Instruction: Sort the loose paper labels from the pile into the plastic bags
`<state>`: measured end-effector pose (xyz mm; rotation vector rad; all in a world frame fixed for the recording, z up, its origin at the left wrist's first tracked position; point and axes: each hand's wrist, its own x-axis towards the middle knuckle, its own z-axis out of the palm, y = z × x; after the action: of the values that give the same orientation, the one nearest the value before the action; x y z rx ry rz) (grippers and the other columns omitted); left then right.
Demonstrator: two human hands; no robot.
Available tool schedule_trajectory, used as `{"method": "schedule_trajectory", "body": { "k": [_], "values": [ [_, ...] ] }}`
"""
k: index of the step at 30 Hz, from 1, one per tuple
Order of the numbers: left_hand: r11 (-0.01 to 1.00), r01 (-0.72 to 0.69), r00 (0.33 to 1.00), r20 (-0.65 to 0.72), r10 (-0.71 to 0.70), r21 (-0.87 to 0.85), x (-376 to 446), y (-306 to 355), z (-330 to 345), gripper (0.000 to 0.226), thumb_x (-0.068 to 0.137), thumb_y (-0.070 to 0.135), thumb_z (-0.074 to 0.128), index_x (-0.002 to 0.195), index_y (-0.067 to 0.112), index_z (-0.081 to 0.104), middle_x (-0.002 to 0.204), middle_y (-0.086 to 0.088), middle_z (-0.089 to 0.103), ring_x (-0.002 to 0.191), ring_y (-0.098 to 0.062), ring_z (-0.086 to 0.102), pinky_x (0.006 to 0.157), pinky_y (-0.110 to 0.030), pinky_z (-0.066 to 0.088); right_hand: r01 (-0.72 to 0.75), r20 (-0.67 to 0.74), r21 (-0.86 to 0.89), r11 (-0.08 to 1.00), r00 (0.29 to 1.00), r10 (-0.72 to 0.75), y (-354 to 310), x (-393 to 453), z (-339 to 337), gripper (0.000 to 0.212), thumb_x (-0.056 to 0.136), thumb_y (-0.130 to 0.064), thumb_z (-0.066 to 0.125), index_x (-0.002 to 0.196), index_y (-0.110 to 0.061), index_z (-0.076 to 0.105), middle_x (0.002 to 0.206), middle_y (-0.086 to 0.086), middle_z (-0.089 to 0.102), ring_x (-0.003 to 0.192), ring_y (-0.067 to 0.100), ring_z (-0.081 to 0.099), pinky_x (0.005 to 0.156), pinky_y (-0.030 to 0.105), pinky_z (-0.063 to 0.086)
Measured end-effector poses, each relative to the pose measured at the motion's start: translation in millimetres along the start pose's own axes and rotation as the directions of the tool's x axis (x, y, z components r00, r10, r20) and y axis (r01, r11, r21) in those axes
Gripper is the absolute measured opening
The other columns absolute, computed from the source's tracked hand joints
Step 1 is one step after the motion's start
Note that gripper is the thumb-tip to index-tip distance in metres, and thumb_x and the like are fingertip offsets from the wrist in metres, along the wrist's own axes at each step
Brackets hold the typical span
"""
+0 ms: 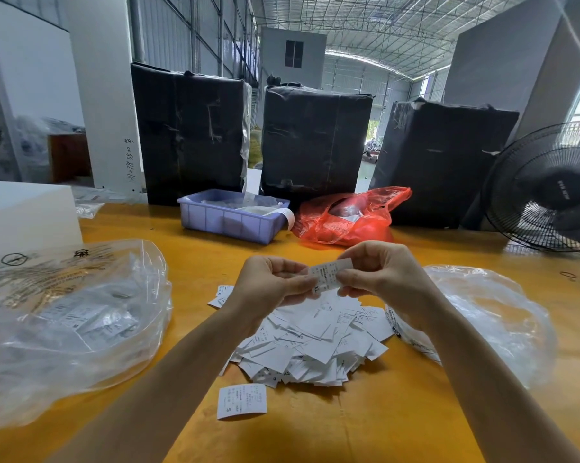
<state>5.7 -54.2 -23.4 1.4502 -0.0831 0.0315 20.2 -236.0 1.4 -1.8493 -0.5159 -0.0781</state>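
Note:
A pile of white paper labels (315, 345) lies on the yellow table (365, 422) in front of me. Above it, my left hand (268, 285) and my right hand (379, 275) together pinch one white label (327, 274) marked XL. A single label marked S (242, 401) lies apart, nearer to me. A large clear plastic bag (68, 322) with labels inside sits at the left. Another clear plastic bag (482, 315) lies at the right, touching the pile's edge.
A purple plastic tray (228, 222) and a red plastic bag (348, 215) stand behind the pile. Three black wrapped bales (315, 142) line the table's far side. A black fan (549, 192) is at the far right, a white block (24, 215) at the left.

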Motion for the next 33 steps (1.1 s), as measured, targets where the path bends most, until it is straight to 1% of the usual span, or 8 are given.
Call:
{"method": "schedule_trajectory", "body": {
  "k": [3,5,11,16,22,25,28,33],
  "values": [
    [0.999,0.029,0.997,0.075,-0.030,0.019,-3.0,0.6,1.7,0.023,0.071,0.002,0.074,0.092,0.001,0.065,0.082,-0.013,0.074,0.072,-0.021,0.072,0.062,-0.022,0.057,0.010,-0.045,0.077,0.997,0.999,-0.007,1.2,0.7,0.7,0.018,0.076,-0.001,0.071,0.092,-0.006,0.065,0.076,0.009,0.073,0.061,0.019,0.069,0.056,0.019,0.054],
    [0.999,0.049,0.993,0.106,-0.050,0.008,-4.0,0.6,3.1,0.021,0.072,0.003,0.073,0.092,0.000,0.066,0.085,-0.015,0.074,0.073,-0.023,0.072,0.062,-0.022,0.057,0.013,-0.033,0.038,0.999,0.999,-0.012,2.3,0.7,0.4,0.019,0.076,-0.002,0.072,0.092,-0.011,0.067,0.076,0.008,0.073,0.060,0.017,0.069,0.056,0.019,0.053],
    [0.995,0.073,0.997,0.043,-0.070,-0.070,-1.4,0.6,2.8,0.011,0.080,0.000,0.067,0.091,0.000,0.067,0.082,-0.013,0.074,0.071,-0.021,0.072,0.062,-0.023,0.058,-0.006,0.008,-0.038,0.999,1.000,0.007,2.0,1.2,-3.4,0.024,0.076,-0.002,0.072,0.099,-0.009,0.069,0.077,0.008,0.072,0.059,0.013,0.067,0.055,0.017,0.051],
    [0.998,0.058,0.993,0.100,-0.056,-0.020,-2.6,-1.2,6.5,0.009,0.082,0.002,0.065,0.091,0.002,0.066,0.081,-0.013,0.074,0.071,-0.022,0.072,0.064,-0.025,0.059,0.027,-0.024,-0.079,0.997,0.999,-0.029,1.3,0.7,1.5,0.028,0.077,0.001,0.071,0.102,-0.009,0.064,0.077,0.008,0.071,0.057,0.011,0.066,0.054,0.016,0.052],
    [0.997,0.032,0.999,-0.008,-0.033,-0.073,0.8,-1.7,4.9,0.007,0.084,0.003,0.064,0.090,0.000,0.066,0.075,-0.011,0.072,0.066,-0.016,0.071,0.063,-0.024,0.059,-0.013,0.029,-0.105,0.994,0.999,0.016,-0.5,-0.4,-6.0,0.029,0.076,-0.003,0.072,0.104,-0.007,0.065,0.078,0.004,0.071,0.061,0.013,0.069,0.057,0.016,0.052],
    [0.999,0.031,0.999,0.019,-0.031,-0.022,0.2,-2.7,5.7,0.005,0.084,0.003,0.064,0.089,0.002,0.067,0.082,-0.013,0.072,0.071,-0.018,0.071,0.064,-0.025,0.059,-0.020,0.043,-0.104,0.994,0.999,0.024,0.6,0.0,-1.2,0.029,0.075,-0.003,0.073,0.103,-0.009,0.064,0.072,0.000,0.071,0.060,0.013,0.068,0.056,0.017,0.053],
    [0.999,0.036,0.998,0.051,-0.038,0.032,0.0,-4.4,6.5,0.007,0.083,0.003,0.065,0.089,0.004,0.067,0.089,-0.015,0.071,0.077,-0.022,0.071,0.065,-0.026,0.059,-0.015,0.049,-0.122,0.992,0.999,0.021,1.6,0.5,0.9,0.028,0.076,-0.002,0.073,0.100,-0.011,0.064,0.073,0.004,0.071,0.058,0.012,0.067,0.056,0.018,0.053],
    [0.999,0.040,0.999,0.036,-0.041,0.011,2.1,-3.9,4.3,0.005,0.083,0.005,0.066,0.087,0.003,0.068,0.081,-0.011,0.073,0.074,-0.020,0.072,0.064,-0.025,0.059,-0.030,0.051,-0.149,0.988,0.998,0.038,0.6,0.5,-3.1,0.020,0.076,-0.004,0.072,0.096,-0.008,0.069,0.074,0.004,0.070,0.056,0.009,0.064,0.055,0.018,0.054]
  ]
}}
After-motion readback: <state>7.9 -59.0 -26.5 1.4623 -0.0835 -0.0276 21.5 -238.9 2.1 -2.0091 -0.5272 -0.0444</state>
